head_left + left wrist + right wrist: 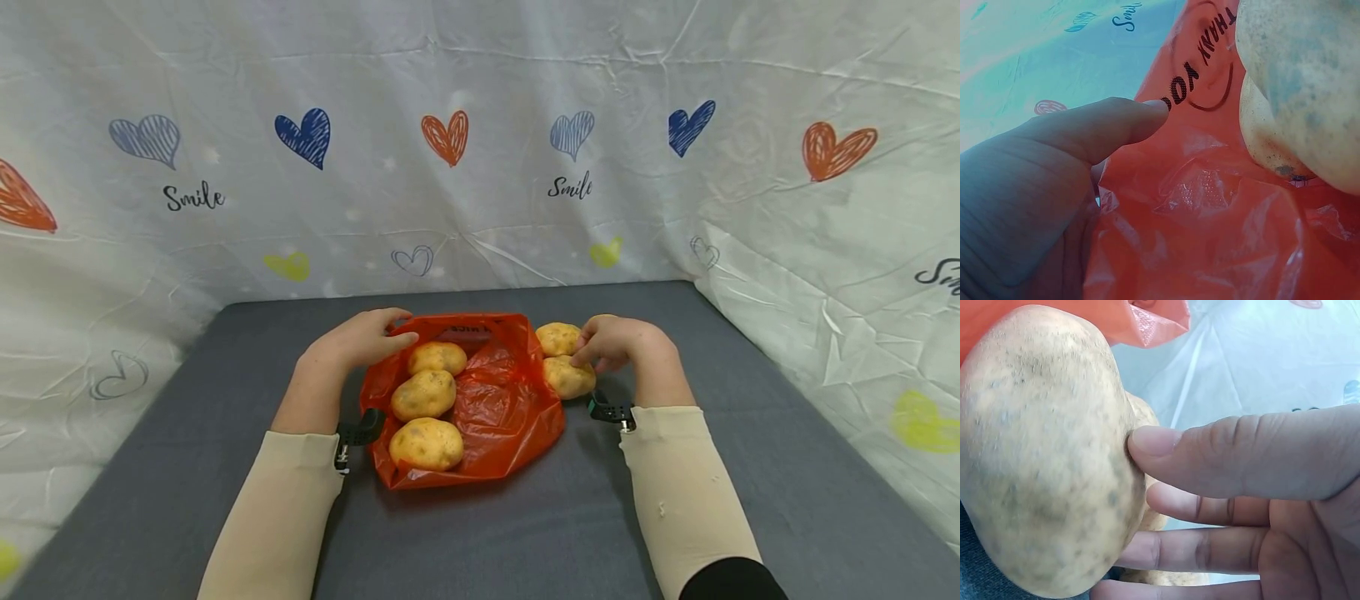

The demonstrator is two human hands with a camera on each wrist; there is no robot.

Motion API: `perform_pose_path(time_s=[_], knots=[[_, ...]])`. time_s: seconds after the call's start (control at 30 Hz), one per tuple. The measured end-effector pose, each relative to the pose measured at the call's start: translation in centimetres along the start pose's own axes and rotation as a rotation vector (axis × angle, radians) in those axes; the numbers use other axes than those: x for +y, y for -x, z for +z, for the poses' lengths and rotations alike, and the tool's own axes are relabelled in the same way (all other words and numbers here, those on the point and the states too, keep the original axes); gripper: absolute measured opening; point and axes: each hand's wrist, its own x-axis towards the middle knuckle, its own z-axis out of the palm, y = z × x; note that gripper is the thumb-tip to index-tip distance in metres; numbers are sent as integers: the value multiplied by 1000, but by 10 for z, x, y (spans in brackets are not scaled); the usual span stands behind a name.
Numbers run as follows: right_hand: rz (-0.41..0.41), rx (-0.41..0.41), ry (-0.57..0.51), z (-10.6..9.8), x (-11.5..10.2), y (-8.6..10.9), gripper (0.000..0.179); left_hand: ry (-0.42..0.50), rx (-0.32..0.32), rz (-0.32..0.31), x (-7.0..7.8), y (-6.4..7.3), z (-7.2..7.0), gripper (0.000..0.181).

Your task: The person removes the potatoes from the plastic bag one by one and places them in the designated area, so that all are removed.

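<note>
The thumb of the right hand is laid against the side of the nearest loose potato, while its fingers are held nearly straight beyond, apart from the thumb, so nothing is yet clamped. By appearance, the step in hand is the taking up of a loose potato; for the next move, the fingers would need to be brought round it and a lift made over the bag's rim. This potato is placed just to the left of the right hand's palm, beside the red bag; behind it, a far potato is seen, and one more is partly hidden by the hand. At the bag's left wall, the left hand is placed with its thumb inside; whether the plastic is pinched cannot be told. Inside, three bagged potatoes are lined up along the left, and all is supported by a grey table.
</note>
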Motion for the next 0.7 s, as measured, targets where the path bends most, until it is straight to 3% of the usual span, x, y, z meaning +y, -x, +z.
perform_pose_path(time_s=[0.33,0.7], knots=[[30,12,22,-4,-3,9,44,-4,6,-4,1,-2,1,61],[23,4,-20,-1,0,3,50,-4,-8,-3,0,-3,3,61]])
